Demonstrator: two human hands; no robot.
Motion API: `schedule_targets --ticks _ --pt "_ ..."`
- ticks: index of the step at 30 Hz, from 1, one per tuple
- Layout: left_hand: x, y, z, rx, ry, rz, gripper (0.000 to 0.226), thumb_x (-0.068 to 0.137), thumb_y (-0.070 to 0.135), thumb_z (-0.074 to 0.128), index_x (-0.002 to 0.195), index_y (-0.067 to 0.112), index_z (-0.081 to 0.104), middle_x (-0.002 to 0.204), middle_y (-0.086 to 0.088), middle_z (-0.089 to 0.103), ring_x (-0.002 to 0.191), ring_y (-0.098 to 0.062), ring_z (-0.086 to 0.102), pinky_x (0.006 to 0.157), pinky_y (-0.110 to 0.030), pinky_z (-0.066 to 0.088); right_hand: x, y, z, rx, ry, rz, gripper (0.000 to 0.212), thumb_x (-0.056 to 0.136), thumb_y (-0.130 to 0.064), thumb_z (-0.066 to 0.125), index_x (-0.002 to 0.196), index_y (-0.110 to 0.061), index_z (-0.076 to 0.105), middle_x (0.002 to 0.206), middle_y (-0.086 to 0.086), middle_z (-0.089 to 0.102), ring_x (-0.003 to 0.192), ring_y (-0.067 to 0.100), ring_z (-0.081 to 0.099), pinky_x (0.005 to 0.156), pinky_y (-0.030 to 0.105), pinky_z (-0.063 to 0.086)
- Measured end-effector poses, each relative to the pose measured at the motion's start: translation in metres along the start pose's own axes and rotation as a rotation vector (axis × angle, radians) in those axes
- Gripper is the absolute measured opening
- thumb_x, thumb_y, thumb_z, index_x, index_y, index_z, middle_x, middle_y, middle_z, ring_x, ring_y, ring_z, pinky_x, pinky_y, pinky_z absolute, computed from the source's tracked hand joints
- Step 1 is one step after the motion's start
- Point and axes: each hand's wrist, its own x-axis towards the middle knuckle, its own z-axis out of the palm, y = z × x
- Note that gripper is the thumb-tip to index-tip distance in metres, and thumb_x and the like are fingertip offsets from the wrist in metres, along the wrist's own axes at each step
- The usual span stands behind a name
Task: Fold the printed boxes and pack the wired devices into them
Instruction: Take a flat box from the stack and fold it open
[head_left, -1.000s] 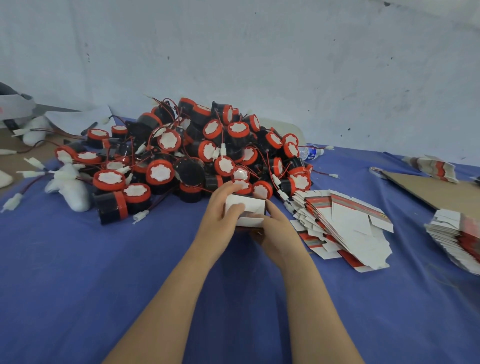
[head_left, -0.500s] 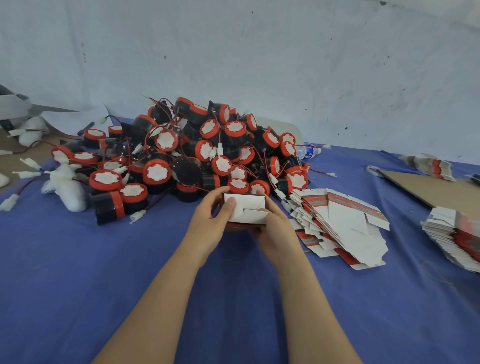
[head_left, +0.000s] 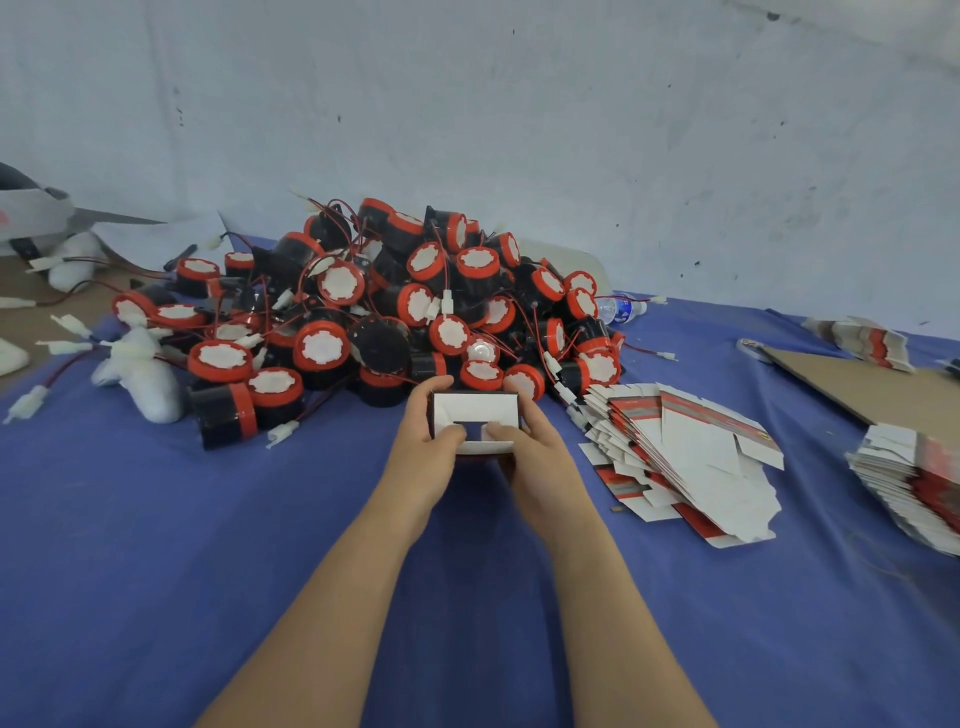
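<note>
While the blue worktop (head_left: 156, 545) spreads open beside both forearms, the pile of wired devices (head_left: 384, 312) crowds just behind the printed box (head_left: 475, 410) (flat box blanks (head_left: 685, 452) lie right of it). Both the left hand (head_left: 423, 447) and the right hand (head_left: 540, 452) grip its sides, thumbs seemingly pressing a flap.

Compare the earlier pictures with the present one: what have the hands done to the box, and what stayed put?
The left hand and right hand kept hold of the box and folded its end flaps inward; both thumbs now press on them, leaving a small dark gap. Nothing was let go. The pile of wired devices, the flat boxes and the blue cloth stayed as they were.
</note>
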Motion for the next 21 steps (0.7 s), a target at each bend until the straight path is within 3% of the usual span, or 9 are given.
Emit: schedule_targets --ticks 4,7,9,10,11,13,15,18,21 --pt "0.002 0.003 -0.003 -0.099 0.086 0.005 0.052 0.09 -0.003 0.042 0.119 0.039 0.048 0.12 0.005 0.056 0.105 -0.008 0.055 0.075 -0.018 0.046 0.002 0.001 0.004 0.0 -0.113 0.037 0.041 0.098 -0.023 0.046 0.135 -0.042 0.044 0.14 -0.008 0.052 0.125 0.009 0.05 0.103 0.028 0.041" --pt "0.004 0.006 -0.007 -0.206 0.119 -0.003 0.051 0.09 -0.004 0.04 0.118 0.037 0.052 0.123 0.0 0.058 0.109 -0.013 0.058 0.077 -0.019 0.05 -0.001 -0.001 0.004 -0.037 -0.223 0.016 0.058 0.092 -0.035 0.053 0.144 -0.043 0.032 0.149 -0.012 0.04 0.135 0.007 0.04 0.114 0.034 0.032" --pt "0.005 0.008 -0.008 -0.265 0.12 -0.011 0.047 0.091 -0.001 0.04 0.114 0.037 0.054 0.123 -0.004 0.06 0.111 -0.018 0.059 0.086 -0.03 0.052 -0.003 -0.002 0.005 -0.114 -0.218 -0.043 0.068 0.087 -0.042 0.059 0.148 -0.042 0.028 0.15 -0.014 0.038 0.135 0.006 0.04 0.113 0.033 0.034" --pt "0.004 0.01 -0.008 -0.286 0.118 -0.008 0.043 0.092 0.002 0.04 0.112 0.037 0.055 0.121 -0.004 0.061 0.109 -0.019 0.059 0.09 -0.035 0.052 -0.004 -0.003 0.008 -0.162 -0.171 -0.092 0.063 0.089 -0.043 0.059 0.146 -0.041 0.032 0.147 -0.014 0.042 0.132 0.006 0.043 0.11 0.033 0.038" --pt "0.003 0.012 -0.006 -0.291 0.105 0.007 0.039 0.094 0.006 0.039 0.111 0.036 0.056 0.119 -0.002 0.061 0.107 -0.019 0.059 0.09 -0.036 0.052 -0.004 -0.002 0.011 -0.213 -0.082 -0.142 0.052 0.092 -0.041 0.058 0.14 -0.043 0.04 0.14 -0.014 0.05 0.126 0.005 0.05 0.105 0.032 0.044" --pt "-0.003 0.014 0.001 -0.224 0.037 0.057 0.032 0.098 0.014 0.038 0.112 0.037 0.056 0.12 0.002 0.058 0.104 -0.012 0.058 0.082 -0.022 0.051 -0.005 -0.001 0.017 -0.293 0.159 -0.209 0.023 0.095 -0.039 0.053 0.116 -0.048 0.054 0.117 -0.015 0.061 0.106 0.003 0.059 0.09 0.03 0.054" --pt "-0.008 0.013 0.012 -0.064 -0.031 0.106 0.031 0.099 0.017 0.043 0.109 0.046 0.05 0.124 0.007 0.053 0.106 -0.007 0.055 0.07 -0.008 0.047 -0.006 0.001 0.016 -0.346 0.313 -0.196 0.014 0.097 -0.039 0.05 0.109 -0.044 0.053 0.105 -0.014 0.062 0.093 0.004 0.06 0.083 0.033 0.056" --pt "-0.01 0.009 0.015 0.137 0.0 0.149 0.041 0.096 0.012 0.049 0.122 0.043 0.04 0.132 0.003 0.047 0.117 -0.014 0.05 0.082 -0.014 0.047 -0.003 0.002 0.01 -0.363 0.236 -0.181 0.033 0.1 -0.031 0.047 0.132 -0.034 0.045 0.11 -0.013 0.06 0.097 0.002 0.058 0.081 0.023 0.052" --pt "-0.007 0.009 0.008 0.155 0.062 0.117 0.052 0.095 0.002 0.045 0.139 0.029 0.036 0.138 -0.001 0.044 0.122 -0.019 0.047 0.098 -0.031 0.046 -0.002 0.003 0.012 -0.336 0.072 -0.123 0.043 0.098 -0.013 0.048 0.135 -0.033 0.041 0.119 -0.012 0.059 0.106 0.001 0.057 0.08 0.012 0.05"
